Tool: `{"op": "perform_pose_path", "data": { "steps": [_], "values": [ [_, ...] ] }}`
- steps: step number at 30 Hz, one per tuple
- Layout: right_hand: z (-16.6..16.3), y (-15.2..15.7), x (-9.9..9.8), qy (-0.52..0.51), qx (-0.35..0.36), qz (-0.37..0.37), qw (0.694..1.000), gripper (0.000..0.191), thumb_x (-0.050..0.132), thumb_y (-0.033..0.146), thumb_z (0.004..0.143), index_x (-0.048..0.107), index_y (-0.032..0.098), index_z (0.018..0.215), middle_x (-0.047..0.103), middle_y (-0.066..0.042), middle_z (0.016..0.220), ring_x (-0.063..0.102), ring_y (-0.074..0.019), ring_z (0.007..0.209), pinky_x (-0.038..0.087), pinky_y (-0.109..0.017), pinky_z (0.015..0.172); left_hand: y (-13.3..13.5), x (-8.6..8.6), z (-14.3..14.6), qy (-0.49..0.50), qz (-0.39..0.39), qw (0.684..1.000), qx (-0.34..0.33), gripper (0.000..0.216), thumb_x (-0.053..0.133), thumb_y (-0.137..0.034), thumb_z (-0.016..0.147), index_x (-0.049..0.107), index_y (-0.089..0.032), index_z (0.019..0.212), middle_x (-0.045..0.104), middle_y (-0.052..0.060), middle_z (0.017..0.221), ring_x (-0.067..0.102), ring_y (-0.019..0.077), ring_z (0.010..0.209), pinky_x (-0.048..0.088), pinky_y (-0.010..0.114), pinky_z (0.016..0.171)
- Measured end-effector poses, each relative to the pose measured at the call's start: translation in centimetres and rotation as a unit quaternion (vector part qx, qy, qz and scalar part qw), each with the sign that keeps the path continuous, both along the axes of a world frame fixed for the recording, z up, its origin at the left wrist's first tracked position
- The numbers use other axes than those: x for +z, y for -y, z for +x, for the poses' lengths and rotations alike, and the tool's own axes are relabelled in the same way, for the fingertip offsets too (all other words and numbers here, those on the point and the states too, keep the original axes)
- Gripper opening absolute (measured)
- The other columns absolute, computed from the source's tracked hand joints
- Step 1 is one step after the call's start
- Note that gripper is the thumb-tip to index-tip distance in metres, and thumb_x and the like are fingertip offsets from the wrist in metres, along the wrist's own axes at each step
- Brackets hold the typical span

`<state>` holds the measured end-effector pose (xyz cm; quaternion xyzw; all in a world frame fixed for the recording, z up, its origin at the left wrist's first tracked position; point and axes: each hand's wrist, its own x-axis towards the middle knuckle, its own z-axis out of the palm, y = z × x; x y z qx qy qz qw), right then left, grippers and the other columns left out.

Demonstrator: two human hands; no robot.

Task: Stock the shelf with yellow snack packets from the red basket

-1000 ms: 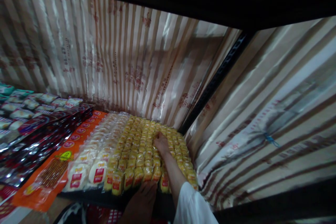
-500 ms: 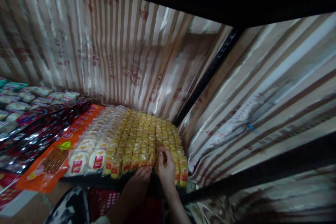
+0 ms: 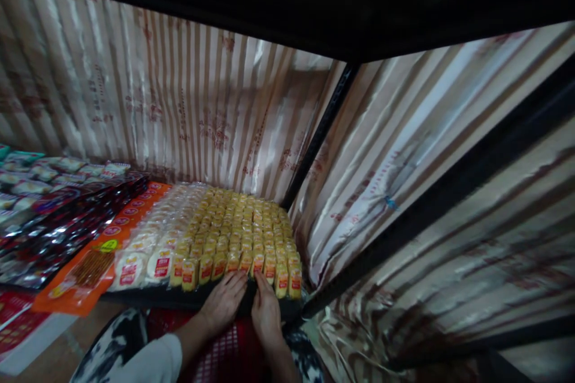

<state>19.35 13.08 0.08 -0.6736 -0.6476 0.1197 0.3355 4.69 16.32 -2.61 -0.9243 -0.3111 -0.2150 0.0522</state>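
Note:
Rows of small yellow wrapped snack packets (image 3: 233, 233) with red-and-white labels stand close together on a dark shelf (image 3: 179, 299). My left hand (image 3: 226, 299) rests at the shelf's front edge. Its fingers are stretched out and reach the bottom of the front packets. Beside it, my right hand (image 3: 266, 310) has its fingers extended upward against the front row, under the labelled packets. I see nothing gripped in either hand, though the fingertips are partly blurred.
White round packets (image 3: 162, 264) in clear wrap adjoin the yellow rows. Further left lie an orange snack bag (image 3: 76, 287) and dark shiny packs (image 3: 67, 227). A striped sheet (image 3: 215, 102) hangs behind, with a black post (image 3: 318, 137) at the corner. Below is a red basket (image 3: 220, 353).
My right hand has come down from among the yellow packets to the front edge, and its fingers have straightened. My left hand stays at the edge. The view has shifted rightward.

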Motion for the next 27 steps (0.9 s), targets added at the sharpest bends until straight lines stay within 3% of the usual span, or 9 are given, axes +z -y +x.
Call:
{"op": "perform_pose_path", "data": {
  "steps": [4, 8, 12, 15, 19, 27],
  "values": [
    [0.0, -0.1, 1.5, -0.026, 0.000, -0.029, 0.999, 0.050, 0.029, 0.007, 0.080, 0.050, 0.007, 0.125, 0.055, -0.015, 0.125, 0.051, -0.0185, 0.117, 0.040, -0.033, 0.100, -0.2, -0.4, 1.2, -0.003, 0.022, 0.999, -0.042, 0.032, 0.038, -0.016, 0.089, 0.059, -0.014, 0.113, 0.059, 0.008, 0.120, 0.046, 0.0201, 0.120, 0.031, 0.038, 0.106],
    [-0.1, -0.2, 2.9, -0.050, 0.006, -0.061, 0.997, 0.051, 0.028, 0.011, 0.084, 0.038, 0.009, 0.135, 0.056, -0.014, 0.124, 0.053, -0.0164, 0.115, 0.042, -0.029, 0.096, -0.3, 0.7, 2.6, 0.006, -0.015, 0.999, -0.040, 0.035, 0.041, -0.021, 0.088, 0.055, -0.013, 0.119, 0.058, 0.010, 0.122, 0.044, 0.0212, 0.121, 0.032, 0.038, 0.106],
    [-0.1, -0.1, 4.6, -0.019, 0.029, -0.080, 0.996, 0.050, 0.033, 0.014, 0.084, 0.042, 0.009, 0.132, 0.058, -0.014, 0.122, 0.057, -0.0180, 0.110, 0.043, -0.029, 0.094, -0.4, 1.8, 3.0, 0.013, -0.017, 0.999, -0.026, 0.037, 0.040, -0.023, 0.087, 0.056, -0.010, 0.118, 0.057, 0.012, 0.123, 0.044, 0.0235, 0.122, 0.035, 0.039, 0.104],
    [0.0, -0.9, 6.3, 0.033, 0.016, -0.047, 0.998, 0.047, 0.033, 0.016, 0.085, 0.048, 0.010, 0.128, 0.058, -0.013, 0.122, 0.055, -0.0197, 0.112, 0.041, -0.031, 0.097, -0.5, 1.8, 3.0, 0.020, -0.010, 0.999, -0.028, 0.040, 0.039, -0.019, 0.087, 0.051, -0.010, 0.124, 0.055, 0.012, 0.126, 0.045, 0.0234, 0.121, 0.034, 0.042, 0.105],
    [0.4, -3.9, 8.2, 0.103, -0.002, -0.010, 0.995, 0.048, 0.035, 0.011, 0.081, 0.050, 0.014, 0.127, 0.059, -0.010, 0.120, 0.047, -0.0198, 0.119, 0.036, -0.031, 0.100, -0.5, 1.6, 3.1, 0.026, -0.030, 0.999, -0.015, 0.042, 0.040, -0.017, 0.085, 0.049, -0.011, 0.125, 0.053, 0.011, 0.128, 0.043, 0.0233, 0.123, 0.030, 0.043, 0.107],
    [1.5, -10.7, 9.4, 0.185, 0.024, -0.091, 0.978, 0.055, 0.041, 0.003, 0.073, 0.051, 0.012, 0.126, 0.064, -0.012, 0.112, 0.050, -0.0193, 0.115, 0.031, -0.028, 0.101, -0.5, 2.3, 2.8, 0.004, -0.048, 0.999, -0.005, 0.051, 0.037, -0.011, 0.079, 0.044, -0.009, 0.130, 0.051, 0.010, 0.131, 0.039, 0.0211, 0.126, 0.022, 0.039, 0.110]
  ]
}}
